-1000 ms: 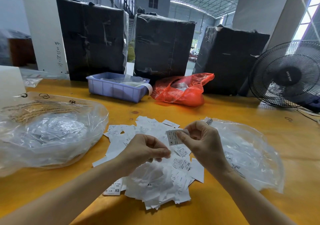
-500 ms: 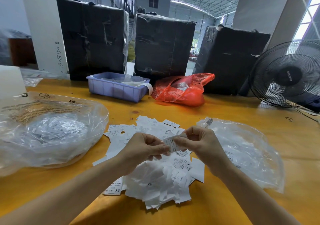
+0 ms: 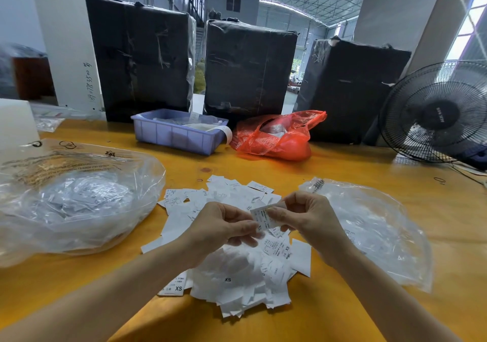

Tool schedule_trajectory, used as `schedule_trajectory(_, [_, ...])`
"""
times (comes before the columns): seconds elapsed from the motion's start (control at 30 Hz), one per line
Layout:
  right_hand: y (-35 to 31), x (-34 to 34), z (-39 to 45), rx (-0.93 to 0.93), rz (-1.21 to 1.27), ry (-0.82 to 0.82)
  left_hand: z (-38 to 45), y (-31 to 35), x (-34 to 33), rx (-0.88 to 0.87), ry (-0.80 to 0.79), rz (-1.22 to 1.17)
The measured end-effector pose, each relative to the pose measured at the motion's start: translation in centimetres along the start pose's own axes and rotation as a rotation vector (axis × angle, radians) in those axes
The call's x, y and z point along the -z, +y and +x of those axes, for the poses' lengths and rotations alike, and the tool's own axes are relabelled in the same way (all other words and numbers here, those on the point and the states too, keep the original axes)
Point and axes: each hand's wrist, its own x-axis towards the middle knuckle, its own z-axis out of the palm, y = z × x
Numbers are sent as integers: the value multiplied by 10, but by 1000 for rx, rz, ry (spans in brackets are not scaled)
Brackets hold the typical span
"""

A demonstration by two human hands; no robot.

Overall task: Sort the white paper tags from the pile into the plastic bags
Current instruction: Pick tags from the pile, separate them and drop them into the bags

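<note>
A pile of white paper tags lies on the yellow table in front of me, some printed XS. Above the pile, my left hand and my right hand both pinch one white tag marked XL, left fingers at its lower edge, right fingers at its right side. A clear plastic bag holding many tags sits to the left of the pile. Another clear plastic bag with tags lies to the right, partly behind my right wrist.
A purple plastic bin and a red plastic bag sit at the back of the table. Three black wrapped bales stand behind them. A black fan stands at the far right.
My right hand held the tag alone, raised above the pile. The hands then came together, and now both pinch the tag, with my left hand slightly higher than before.
</note>
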Motion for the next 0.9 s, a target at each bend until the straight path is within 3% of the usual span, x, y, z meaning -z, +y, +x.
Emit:
schedule_trajectory(0.27, [6,-9,-4,-125,0,-96,0,-5,-4,29,17,-64])
schedule_trajectory(0.37, [8,-19,-6,-80,-185,-106,0,-7,-7,36,43,-130])
schedule_trajectory(0.43, [6,-21,-8,-39,-279,-199,1,-6,-6,29,80,-203])
schedule_trajectory(0.53, [3,-19,-10,-125,-172,-324,2,-6,-6,16,114,-252])
schedule_trajectory(0.6, [3,-19,-10,-151,-68,-253,3,-7,-6,5,158,-240])
schedule_trajectory(0.73, [6,-27,-10,53,-166,-27,5,-10,-6,13,241,-306])
schedule_trajectory(0.9, [14,-44,-16,224,-342,-136,6,-11,-7,36,304,-395])
